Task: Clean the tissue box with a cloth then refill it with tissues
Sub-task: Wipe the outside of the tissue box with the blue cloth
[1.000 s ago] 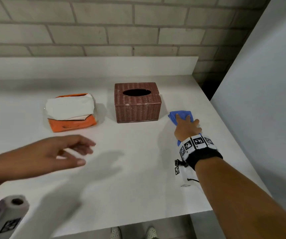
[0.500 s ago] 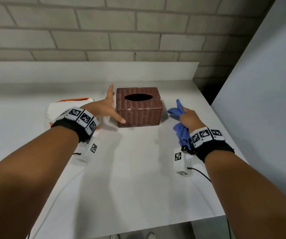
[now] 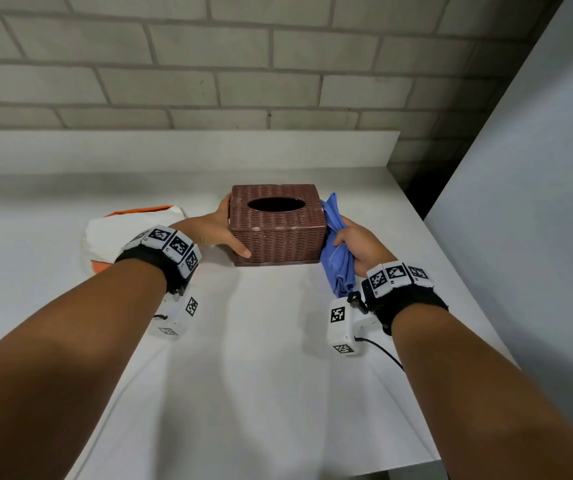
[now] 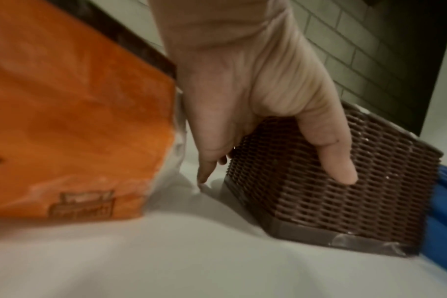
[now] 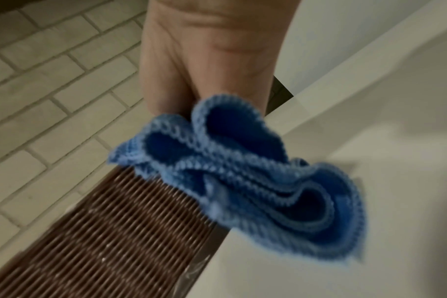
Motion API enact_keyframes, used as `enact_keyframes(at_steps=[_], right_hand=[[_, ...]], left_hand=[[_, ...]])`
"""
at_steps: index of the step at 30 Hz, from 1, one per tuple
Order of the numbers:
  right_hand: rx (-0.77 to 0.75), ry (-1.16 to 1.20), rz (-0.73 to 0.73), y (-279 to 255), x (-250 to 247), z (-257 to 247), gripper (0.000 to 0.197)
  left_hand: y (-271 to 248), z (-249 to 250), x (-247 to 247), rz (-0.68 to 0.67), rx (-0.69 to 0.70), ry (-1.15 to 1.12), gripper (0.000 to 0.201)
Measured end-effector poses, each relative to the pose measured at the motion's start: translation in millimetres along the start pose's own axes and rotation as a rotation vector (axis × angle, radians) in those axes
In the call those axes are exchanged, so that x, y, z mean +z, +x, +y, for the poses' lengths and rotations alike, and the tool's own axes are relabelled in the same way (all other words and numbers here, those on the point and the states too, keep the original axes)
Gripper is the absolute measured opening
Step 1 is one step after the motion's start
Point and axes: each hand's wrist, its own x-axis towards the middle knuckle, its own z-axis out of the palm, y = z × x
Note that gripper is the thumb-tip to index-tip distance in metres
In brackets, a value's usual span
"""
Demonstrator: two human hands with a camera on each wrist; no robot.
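My left hand [image 3: 216, 230] clasps the left end of the tissue box [image 3: 277, 225], thumb on its front face, fingers behind. The box sits mid-table [image 3: 261, 358], its oval slot showing no tissue. My right hand [image 3: 359, 245] is bunched around the blue cloth [image 3: 337, 251], which touches the box's right end. I judge the woven box light and stiff, its ribbed sides giving good purchase, so bracing it by the ends should do. The limp cloth needs wadding. The tissue pack [image 4: 72, 113] lies just left

text: none legible | orange tissue pack [image 4: 72, 113]: print blurred | wristbands [image 3: 171, 242]: coded squares
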Motion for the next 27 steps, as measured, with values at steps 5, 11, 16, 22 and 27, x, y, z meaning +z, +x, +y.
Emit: enact_keyframes(at_steps=[5,11,16,22,27], right_hand=[[-0.017,-0.02,0.027,-1.4,-8.4,-16.7,0.063],[-0.128,-0.063,0.097,-10.3,-4.2,-34.9,0.052],[-0.35,-0.385,0.29,-10.1,23.1,-32.6,0.051],[-0.485,-0.727,0.363,-10.9,61.5,-51.1,0.06],[-0.439,-1.154,0.194,-12.4,81.1,-49.3,0.057]], left_hand=[[-0.3,1.5,-0.1,-0.022,0.106,-0.086,0.123],[1.0,2.9,20.6,0.16,0.137,-0.362,0.026],[0.2,-1.1,29.2,0.2,0.117,-0.442,0.043],[3.6,3.2,32.8,0.235,0.118,-0.569,0.034],[3.2,3.6,31.0,0.272,0.113,-0.652,0.036]])
